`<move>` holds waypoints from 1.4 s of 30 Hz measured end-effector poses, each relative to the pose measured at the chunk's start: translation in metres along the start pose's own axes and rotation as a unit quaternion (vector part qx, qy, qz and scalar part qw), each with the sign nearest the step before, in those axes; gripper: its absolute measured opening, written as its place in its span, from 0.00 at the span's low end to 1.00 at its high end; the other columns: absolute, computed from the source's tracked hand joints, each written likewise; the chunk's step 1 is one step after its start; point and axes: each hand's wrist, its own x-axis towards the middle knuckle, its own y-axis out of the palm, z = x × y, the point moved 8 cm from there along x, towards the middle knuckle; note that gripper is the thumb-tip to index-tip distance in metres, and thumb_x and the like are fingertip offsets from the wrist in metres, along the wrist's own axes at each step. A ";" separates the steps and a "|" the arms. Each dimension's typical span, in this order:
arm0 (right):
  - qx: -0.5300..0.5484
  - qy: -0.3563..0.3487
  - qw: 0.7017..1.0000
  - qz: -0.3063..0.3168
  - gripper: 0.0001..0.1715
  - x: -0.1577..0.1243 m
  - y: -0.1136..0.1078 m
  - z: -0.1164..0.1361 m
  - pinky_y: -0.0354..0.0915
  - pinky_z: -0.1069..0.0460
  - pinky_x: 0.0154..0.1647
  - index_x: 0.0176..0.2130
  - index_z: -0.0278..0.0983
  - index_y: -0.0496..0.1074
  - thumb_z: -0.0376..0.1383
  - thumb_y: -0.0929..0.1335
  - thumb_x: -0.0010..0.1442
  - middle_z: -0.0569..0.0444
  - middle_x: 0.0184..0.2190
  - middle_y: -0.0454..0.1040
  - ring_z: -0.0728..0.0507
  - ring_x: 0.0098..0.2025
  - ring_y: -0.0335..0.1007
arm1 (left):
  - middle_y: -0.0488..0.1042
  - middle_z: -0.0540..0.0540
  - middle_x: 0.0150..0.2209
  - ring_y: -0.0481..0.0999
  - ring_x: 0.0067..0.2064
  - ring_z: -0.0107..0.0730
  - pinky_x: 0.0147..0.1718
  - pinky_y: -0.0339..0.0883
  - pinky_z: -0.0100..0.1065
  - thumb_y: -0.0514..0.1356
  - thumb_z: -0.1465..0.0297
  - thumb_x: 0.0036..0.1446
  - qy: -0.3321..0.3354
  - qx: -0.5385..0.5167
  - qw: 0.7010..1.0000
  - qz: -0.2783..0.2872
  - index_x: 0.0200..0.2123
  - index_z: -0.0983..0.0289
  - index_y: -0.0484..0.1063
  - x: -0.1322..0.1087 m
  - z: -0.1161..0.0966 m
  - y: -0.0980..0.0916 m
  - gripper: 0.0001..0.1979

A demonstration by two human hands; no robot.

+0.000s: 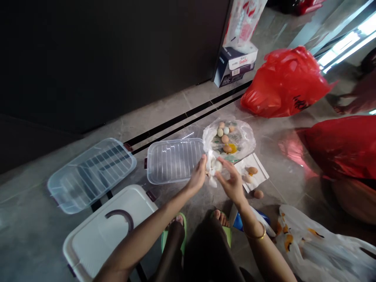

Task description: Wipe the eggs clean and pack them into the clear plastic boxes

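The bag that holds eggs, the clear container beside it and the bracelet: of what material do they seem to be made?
Bag: thin, translucent plastic film, judging by its crinkled, see-through edges. Container: probably rigid clear plastic, glossy, with moulded ribs and bright reflections. Bracelet: likely polished, gold-coloured metal, since it shines; real gold cannot be confirmed.

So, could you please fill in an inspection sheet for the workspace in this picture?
Surface: grey tiled floor.
Job's things: translucent bag holding eggs, with yolk showing among them.
Clutter: clear tubs, white lid, red bags; a loose brown egg on the floor.
Left fingers: at the bag's bunched near side; grip unclear.
Right fingers: also there; grip unclear.
Cables: nothing seen.
Surroundings: dark panel, printed box.
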 end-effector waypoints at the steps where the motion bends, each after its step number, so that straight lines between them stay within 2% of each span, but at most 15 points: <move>1: -0.032 -0.015 0.999 0.015 0.26 0.001 0.002 0.003 0.55 0.39 0.67 0.51 0.46 0.77 0.36 0.77 0.51 0.51 0.54 0.76 0.37 0.59 0.68 | 0.79 0.59 0.42 0.79 0.47 0.38 0.48 0.72 0.40 0.41 0.53 0.69 0.017 0.019 1.000 0.002 0.49 0.63 0.72 -0.002 -0.007 -0.002 0.26; 3: -0.071 -0.036 0.996 0.040 0.28 0.001 0.007 0.005 0.57 0.39 0.67 0.53 0.47 0.75 0.36 0.76 0.52 0.50 0.55 0.75 0.37 0.59 0.68 | 0.77 0.61 0.48 0.76 0.51 0.39 0.52 0.69 0.41 0.46 0.55 0.68 0.058 0.068 0.996 -0.002 0.52 0.63 0.69 -0.005 -0.018 -0.007 0.22; 5: -0.093 -0.052 0.993 0.052 0.27 -0.001 0.013 0.007 0.60 0.39 0.65 0.53 0.46 0.74 0.35 0.75 0.53 0.50 0.54 0.75 0.38 0.58 0.69 | 0.77 0.61 0.48 0.76 0.50 0.38 0.50 0.69 0.40 0.46 0.57 0.68 0.082 0.101 0.991 -0.005 0.51 0.63 0.69 -0.007 -0.024 -0.011 0.20; 8: -0.101 -0.067 0.991 0.055 0.24 -0.005 0.020 0.010 0.61 0.40 0.63 0.53 0.46 0.74 0.34 0.72 0.57 0.49 0.53 0.76 0.38 0.58 0.70 | 0.78 0.56 0.37 0.76 0.38 0.33 0.38 0.69 0.33 0.42 0.57 0.69 0.065 0.104 0.992 -0.006 0.42 0.62 0.71 -0.006 -0.021 -0.015 0.22; 11: -0.083 -0.066 0.994 0.034 0.25 -0.007 0.024 0.012 0.60 0.39 0.64 0.53 0.47 0.75 0.34 0.74 0.55 0.49 0.54 0.75 0.37 0.59 0.68 | 0.74 0.52 0.27 0.71 0.28 0.29 0.28 0.63 0.30 0.41 0.55 0.69 0.036 0.079 0.996 -0.031 0.35 0.62 0.70 -0.004 -0.018 -0.024 0.24; 16: 0.011 0.031 0.999 0.030 0.27 -0.007 0.027 -0.006 0.70 0.44 0.53 0.50 0.48 0.78 0.35 0.77 0.50 0.52 0.44 0.79 0.41 0.43 0.75 | 0.73 0.51 0.24 0.70 0.26 0.29 0.26 0.59 0.29 0.42 0.54 0.68 0.013 0.067 0.996 -0.056 0.28 0.62 0.69 -0.001 -0.016 -0.035 0.26; 19: 0.132 0.131 0.980 0.072 0.22 -0.010 0.035 -0.020 0.70 0.46 0.52 0.48 0.46 0.79 0.40 0.77 0.52 0.54 0.45 0.81 0.42 0.45 0.75 | 0.73 0.52 0.24 0.71 0.26 0.29 0.26 0.60 0.29 0.43 0.53 0.68 0.013 0.089 0.995 -0.052 0.26 0.63 0.70 0.001 -0.015 -0.038 0.27; 23: 0.262 0.218 0.935 0.098 0.20 -0.014 0.042 -0.031 0.72 0.49 0.48 0.44 0.41 0.80 0.47 0.75 0.54 0.53 0.43 0.82 0.43 0.43 0.77 | 0.74 0.52 0.25 0.73 0.28 0.30 0.30 0.63 0.30 0.43 0.54 0.69 0.047 0.158 0.986 -0.033 0.30 0.63 0.72 0.003 -0.018 -0.037 0.26; 26: 0.323 0.281 0.900 0.084 0.20 -0.015 0.045 -0.041 0.74 0.52 0.41 0.40 0.40 0.80 0.50 0.75 0.53 0.53 0.38 0.82 0.46 0.38 0.77 | 0.76 0.56 0.30 0.75 0.31 0.34 0.32 0.65 0.32 0.41 0.56 0.69 0.066 0.200 0.975 -0.074 0.42 0.64 0.73 0.002 -0.021 -0.046 0.25; 28: 0.343 0.315 0.881 0.080 0.20 -0.017 0.048 -0.048 0.75 0.53 0.39 0.38 0.40 0.79 0.51 0.75 0.53 0.54 0.37 0.82 0.47 0.36 0.77 | 0.77 0.61 0.40 0.77 0.38 0.37 0.38 0.68 0.35 0.40 0.58 0.70 0.119 0.224 0.964 -0.086 0.52 0.66 0.70 -0.001 -0.029 -0.048 0.25; 31: 0.346 0.327 0.873 0.108 0.17 -0.019 0.056 -0.052 0.75 0.52 0.39 0.37 0.40 0.78 0.48 0.76 0.51 0.55 0.35 0.82 0.47 0.36 0.78 | 0.73 0.62 0.52 0.74 0.51 0.42 0.51 0.66 0.40 0.45 0.58 0.68 0.246 0.289 0.925 -0.015 0.59 0.62 0.67 -0.011 -0.041 -0.032 0.24; 34: 0.352 0.329 0.866 0.137 0.17 -0.022 0.063 -0.055 0.75 0.50 0.40 0.37 0.40 0.78 0.47 0.77 0.50 0.56 0.34 0.82 0.45 0.36 0.78 | 0.72 0.60 0.51 0.73 0.53 0.41 0.54 0.65 0.40 0.47 0.60 0.68 0.294 0.323 0.899 0.033 0.58 0.59 0.69 -0.019 -0.040 -0.019 0.21; 38: 0.351 0.311 0.867 0.167 0.18 -0.021 0.065 -0.055 0.75 0.50 0.41 0.35 0.39 0.79 0.47 0.78 0.48 0.56 0.31 0.81 0.45 0.36 0.78 | 0.73 0.59 0.45 0.75 0.46 0.37 0.46 0.69 0.36 0.45 0.61 0.69 0.256 0.265 0.929 0.027 0.50 0.62 0.72 -0.018 -0.033 -0.019 0.19; 40: 0.331 0.305 0.868 0.209 0.19 -0.020 0.067 -0.054 0.75 0.50 0.40 0.37 0.38 0.79 0.48 0.77 0.50 0.54 0.32 0.81 0.45 0.36 0.78 | 0.75 0.59 0.40 0.76 0.42 0.36 0.42 0.69 0.35 0.43 0.60 0.69 0.210 0.220 0.952 -0.007 0.45 0.63 0.71 -0.011 -0.027 -0.028 0.20; 42: 0.291 0.290 0.878 0.248 0.21 -0.014 0.068 -0.053 0.74 0.50 0.41 0.41 0.38 0.79 0.48 0.75 0.52 0.52 0.35 0.81 0.45 0.36 0.77 | 0.75 0.57 0.34 0.75 0.36 0.35 0.37 0.67 0.33 0.42 0.60 0.70 0.144 0.190 0.969 -0.061 0.39 0.64 0.71 -0.001 -0.015 -0.047 0.22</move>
